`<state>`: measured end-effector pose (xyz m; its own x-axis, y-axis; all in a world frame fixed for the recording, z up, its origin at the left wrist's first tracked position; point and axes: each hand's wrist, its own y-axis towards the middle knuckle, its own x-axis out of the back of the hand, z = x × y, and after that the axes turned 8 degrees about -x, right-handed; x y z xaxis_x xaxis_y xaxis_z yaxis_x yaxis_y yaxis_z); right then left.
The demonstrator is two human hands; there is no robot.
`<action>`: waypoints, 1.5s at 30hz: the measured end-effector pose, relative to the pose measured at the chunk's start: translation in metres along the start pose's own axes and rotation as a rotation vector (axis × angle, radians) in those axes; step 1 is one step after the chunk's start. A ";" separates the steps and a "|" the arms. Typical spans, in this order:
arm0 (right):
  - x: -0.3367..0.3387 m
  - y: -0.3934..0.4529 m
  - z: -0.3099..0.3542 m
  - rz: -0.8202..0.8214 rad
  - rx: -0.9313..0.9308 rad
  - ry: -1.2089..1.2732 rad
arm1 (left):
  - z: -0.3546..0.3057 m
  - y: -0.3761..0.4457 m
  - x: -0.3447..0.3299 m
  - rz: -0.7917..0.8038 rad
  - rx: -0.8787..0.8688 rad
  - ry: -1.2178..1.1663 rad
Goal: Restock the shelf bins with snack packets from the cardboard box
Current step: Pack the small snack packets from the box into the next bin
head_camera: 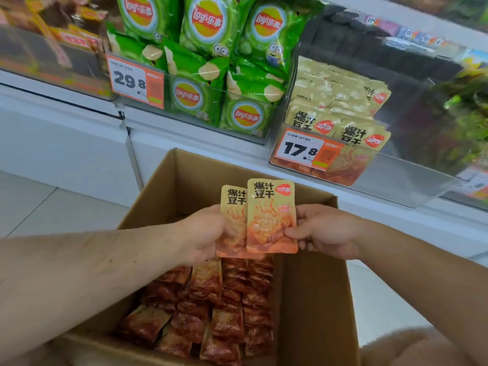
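Over the open cardboard box I hold up two yellow-orange snack packets. My left hand grips the rear packet by its lower left. My right hand pinches the front packet at its right edge, and it overlaps the rear one. Rows of several like packets fill the box below. The clear shelf bin with the same packets stands up and to the right, behind a 17.8 price tag.
A bin of green Lay's chip bags with a 29.8 tag is to the left of the target bin. Dark packets fill bins at the right. The white shelf base runs behind the box. Pale floor tiles lie at left.
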<state>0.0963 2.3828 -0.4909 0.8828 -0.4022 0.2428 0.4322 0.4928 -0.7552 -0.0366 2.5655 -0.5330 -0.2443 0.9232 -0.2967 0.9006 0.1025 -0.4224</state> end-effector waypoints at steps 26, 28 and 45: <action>0.002 -0.052 0.027 -0.154 0.410 0.182 | -0.052 -0.016 -0.057 0.000 -0.494 0.373; 0.006 -0.057 0.027 -0.167 0.426 0.233 | -0.058 -0.014 -0.063 0.011 -0.507 0.417; 0.165 -0.120 0.046 -0.797 0.497 0.542 | -0.163 0.057 -0.155 -0.228 -1.031 0.961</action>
<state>0.1989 2.2930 -0.3318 0.1691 -0.9724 0.1609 0.9793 0.1474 -0.1386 0.1109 2.4892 -0.3711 -0.4574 0.6956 0.5540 0.8318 0.1145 0.5431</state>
